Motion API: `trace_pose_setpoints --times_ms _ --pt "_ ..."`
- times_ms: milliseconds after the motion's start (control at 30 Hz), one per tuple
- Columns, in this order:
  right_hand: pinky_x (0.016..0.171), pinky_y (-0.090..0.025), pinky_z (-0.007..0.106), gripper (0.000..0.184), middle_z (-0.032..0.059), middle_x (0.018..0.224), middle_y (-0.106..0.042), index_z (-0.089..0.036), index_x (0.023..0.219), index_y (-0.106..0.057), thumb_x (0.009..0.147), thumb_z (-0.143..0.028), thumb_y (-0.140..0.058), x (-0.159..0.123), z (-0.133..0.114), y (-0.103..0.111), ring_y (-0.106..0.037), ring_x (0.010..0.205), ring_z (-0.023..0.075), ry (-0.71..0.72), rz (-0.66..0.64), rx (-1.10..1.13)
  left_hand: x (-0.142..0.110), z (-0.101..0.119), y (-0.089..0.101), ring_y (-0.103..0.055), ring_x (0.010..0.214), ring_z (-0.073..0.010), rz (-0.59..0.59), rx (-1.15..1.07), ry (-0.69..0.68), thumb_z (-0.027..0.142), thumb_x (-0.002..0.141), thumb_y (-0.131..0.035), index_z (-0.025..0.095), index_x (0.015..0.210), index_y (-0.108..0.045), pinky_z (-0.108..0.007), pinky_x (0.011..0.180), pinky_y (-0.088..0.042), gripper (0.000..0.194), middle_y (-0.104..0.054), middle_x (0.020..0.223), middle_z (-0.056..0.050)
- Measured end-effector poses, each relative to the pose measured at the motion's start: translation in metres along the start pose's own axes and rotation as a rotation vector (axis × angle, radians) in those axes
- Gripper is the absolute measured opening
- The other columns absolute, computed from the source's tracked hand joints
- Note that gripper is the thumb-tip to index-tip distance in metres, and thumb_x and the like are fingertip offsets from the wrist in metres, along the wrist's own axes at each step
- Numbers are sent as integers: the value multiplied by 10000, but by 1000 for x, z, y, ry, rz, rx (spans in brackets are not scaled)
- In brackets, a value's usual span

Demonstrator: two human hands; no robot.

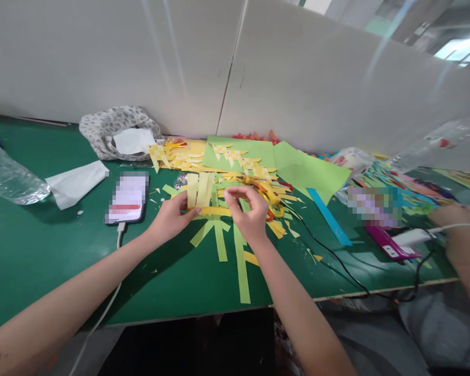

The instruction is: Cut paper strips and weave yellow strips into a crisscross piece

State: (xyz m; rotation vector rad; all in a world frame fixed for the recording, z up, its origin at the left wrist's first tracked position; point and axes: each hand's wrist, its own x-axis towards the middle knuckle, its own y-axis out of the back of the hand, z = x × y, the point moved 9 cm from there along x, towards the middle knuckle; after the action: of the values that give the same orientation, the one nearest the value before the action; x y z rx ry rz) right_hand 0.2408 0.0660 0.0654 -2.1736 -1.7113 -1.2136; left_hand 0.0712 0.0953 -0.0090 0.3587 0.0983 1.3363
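Note:
My left hand (176, 214) is closed on pale yellow paper strips (200, 189), which stand upright side by side. A darker yellow paper strip (215, 211) runs across their lower end toward my right hand (250, 209). That hand's thumb and forefinger curl together in a pinch at the strip's right side; what lies between the fingertips is hidden. Beneath both hands lie loose light green paper strips (221, 243), some reaching toward the table's front edge. Yellow-handled scissors (276, 209) rest among paper scraps, just right of my right hand.
Woven yellow paper fish (223, 152) lie at the back by green paper sheets (309, 167). A charging phone (128, 198) and a plastic bottle (13, 175) are on the left. At right are a blue strip (329, 216), cables, a magenta device (389, 243) and another person's arm (464, 245).

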Motion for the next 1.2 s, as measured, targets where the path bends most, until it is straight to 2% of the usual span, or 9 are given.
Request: trace_pose_setpoints --times_ms 100,167,233,367,433,600,833,1000,1200 --pt "739 -512 342 138 56 851 -720 -198 862 -676 817 -316 -618 -6 -5 -25 -657 830 200 144 -212 -213 -3 9 -1 -678 899 -229 7 133 -81 292 790 -610 184 1027 -599 -358 777 -555 261 -712 993 -72" --pt "731 -506 352 188 65 862 -728 -189 872 -693 803 -357 -641 -10 3 -40 -659 839 220 150 -339 -291 -4 11 -2 -678 911 -226 8 136 -100 287 793 -607 191 1041 -602 -334 757 -561 266 -713 1001 -65" --pt "733 -508 344 214 62 865 -733 -195 890 -703 805 -382 -643 -12 13 -46 -669 824 213 82 -397 -272 -4 10 -3 -675 937 -226 3 68 -90 289 791 -613 189 1073 -596 -329 765 -562 300 -711 1023 -67" --pt "802 -512 375 380 49 869 -739 -223 1061 -669 763 -460 -672 -9 34 -39 -685 862 223 -177 -354 -189 -2 4 -4 -677 943 -231 -16 -120 -34 307 772 -649 156 1107 -584 -369 823 -553 373 -706 1050 -94" --pt "826 -510 395 396 54 880 -739 -223 1043 -679 736 -474 -690 -9 38 -38 -683 895 239 -256 -365 -164 -1 3 -5 -679 937 -232 -24 -174 -16 311 764 -662 146 1095 -583 -376 830 -551 379 -705 1054 -102" --pt "752 -520 354 209 50 851 -735 -210 791 -721 749 -412 -685 -10 32 -44 -683 816 216 -260 -447 -74 -1 2 -10 -674 960 -226 -71 -281 24 298 751 -677 156 1098 -583 -354 829 -548 386 -700 1086 -96" --pt "699 -484 326 189 29 782 -728 -203 750 -720 749 -389 -686 -12 33 -47 -661 730 185 -285 -487 -85 -1 -7 -10 -683 912 -213 -79 -259 159 326 744 -687 168 1018 -650 -321 777 -546 318 -724 1020 -87" --pt "676 -474 305 168 23 768 -727 -199 730 -716 721 -367 -710 -12 34 -46 -654 721 177 -318 -491 -84 -1 -11 -7 -680 896 -228 -72 -265 190 341 689 -735 156 1019 -663 -319 719 -545 385 -728 1000 -93" --pt "672 -472 300 180 28 747 -720 -195 705 -705 699 -374 -719 -13 35 -48 -654 725 182 -344 -520 -75 -1 -11 -7 -689 789 -215 -67 -257 212 326 659 -762 155 948 -686 -311 672 -548 344 -745 905 -80"
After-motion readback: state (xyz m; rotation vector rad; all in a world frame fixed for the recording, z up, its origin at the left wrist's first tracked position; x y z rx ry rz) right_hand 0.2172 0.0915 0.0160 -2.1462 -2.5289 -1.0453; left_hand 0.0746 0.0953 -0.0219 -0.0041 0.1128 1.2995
